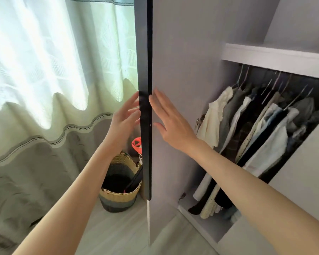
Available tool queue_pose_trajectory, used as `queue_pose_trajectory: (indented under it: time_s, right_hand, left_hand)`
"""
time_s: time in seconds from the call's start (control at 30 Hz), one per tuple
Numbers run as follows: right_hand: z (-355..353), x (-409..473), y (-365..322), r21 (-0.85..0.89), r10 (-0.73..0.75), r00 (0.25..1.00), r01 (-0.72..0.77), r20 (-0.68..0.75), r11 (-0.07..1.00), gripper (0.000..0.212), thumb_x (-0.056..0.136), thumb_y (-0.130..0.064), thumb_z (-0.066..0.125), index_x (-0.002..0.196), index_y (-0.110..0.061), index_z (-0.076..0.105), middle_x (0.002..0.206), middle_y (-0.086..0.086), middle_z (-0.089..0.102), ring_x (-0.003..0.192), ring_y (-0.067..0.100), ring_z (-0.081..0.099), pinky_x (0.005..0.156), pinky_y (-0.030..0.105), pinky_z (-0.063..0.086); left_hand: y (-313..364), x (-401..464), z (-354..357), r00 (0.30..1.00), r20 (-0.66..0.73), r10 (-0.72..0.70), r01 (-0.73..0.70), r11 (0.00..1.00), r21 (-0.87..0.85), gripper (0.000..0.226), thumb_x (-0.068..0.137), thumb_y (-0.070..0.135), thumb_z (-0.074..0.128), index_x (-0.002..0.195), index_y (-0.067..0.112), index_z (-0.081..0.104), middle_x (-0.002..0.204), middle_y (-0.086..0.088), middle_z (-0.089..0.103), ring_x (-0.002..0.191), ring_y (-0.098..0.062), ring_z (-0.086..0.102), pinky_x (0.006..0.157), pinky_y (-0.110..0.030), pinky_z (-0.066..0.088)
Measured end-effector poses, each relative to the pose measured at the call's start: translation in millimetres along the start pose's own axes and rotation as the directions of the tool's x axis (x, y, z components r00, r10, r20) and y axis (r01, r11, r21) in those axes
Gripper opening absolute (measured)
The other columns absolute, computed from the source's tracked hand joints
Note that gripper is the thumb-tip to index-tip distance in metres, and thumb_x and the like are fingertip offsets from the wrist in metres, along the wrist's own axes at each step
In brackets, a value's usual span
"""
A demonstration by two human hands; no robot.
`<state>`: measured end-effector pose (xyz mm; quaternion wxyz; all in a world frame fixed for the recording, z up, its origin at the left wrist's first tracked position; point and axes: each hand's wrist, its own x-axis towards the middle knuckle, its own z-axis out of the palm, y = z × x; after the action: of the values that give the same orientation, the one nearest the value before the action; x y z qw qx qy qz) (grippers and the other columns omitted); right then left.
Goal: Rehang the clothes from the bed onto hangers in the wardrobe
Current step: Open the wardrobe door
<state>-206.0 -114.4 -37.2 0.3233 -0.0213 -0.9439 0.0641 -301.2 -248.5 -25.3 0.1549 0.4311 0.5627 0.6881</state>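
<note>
Both hands spread flat either side of open door (pixel 145 107) edge: left hand (pixel 124 122) outside, right hand (pixel 170 122) inside. Clothes (pixel 256 137) hang right of door, basket (pixel 121 183) left.

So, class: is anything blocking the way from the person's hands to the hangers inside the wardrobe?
Nothing visible blocks it. The wardrobe door stands open, edge-on between the left hand and right hand. The hangers with hanging clothes lie open to the right.
</note>
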Motion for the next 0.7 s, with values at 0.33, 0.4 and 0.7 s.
queue_pose_trajectory:
  time_s: [0.33, 0.4, 0.7]
  right_hand:
    - [38, 63, 0, -0.142, 0.025, 0.994, -0.010, 0.104, 0.990, 0.075, 0.092, -0.003, 0.051, 0.149, -0.021, 0.006, 0.157, 0.002, -0.004, 0.145, 0.021, 0.000, 0.117, 0.038, 0.015]
    - [41, 67, -1, -0.133, 0.034, 0.993, -0.019, 0.113, 0.991, 0.070, 0.094, -0.010, 0.048, 0.149, -0.023, 0.005, 0.157, 0.000, -0.007, 0.145, 0.018, -0.003, 0.115, 0.033, 0.010]
    - [3, 7, 39, -0.284, 0.247, 0.969, -0.232, 0.018, 0.930, 0.066, 0.097, -0.031, 0.043, 0.147, -0.027, -0.001, 0.157, 0.004, -0.001, 0.144, 0.020, -0.004, 0.114, 0.043, -0.003]
  left_hand:
    - [-29, 52, -60, 0.996, -0.003, -0.091, 0.091, 0.995, 0.048, 0.047, 0.096, 0.020, 0.046, 0.142, 0.026, 0.034, 0.131, 0.003, 0.051, 0.119, -0.009, 0.051, 0.092, -0.024, 0.048]
    - [-30, 54, -60, 0.996, -0.048, -0.071, 0.079, 0.980, 0.185, 0.046, 0.098, 0.016, 0.042, 0.142, 0.025, 0.033, 0.134, -0.001, 0.049, 0.117, -0.008, 0.051, 0.096, -0.027, 0.047]
    - [-27, 33, -6, 0.817, 0.244, 0.522, -0.478, 0.377, 0.793, 0.049, 0.091, 0.023, 0.045, 0.139, 0.016, 0.035, 0.142, -0.010, 0.038, 0.136, -0.024, 0.029, 0.110, -0.041, 0.027]
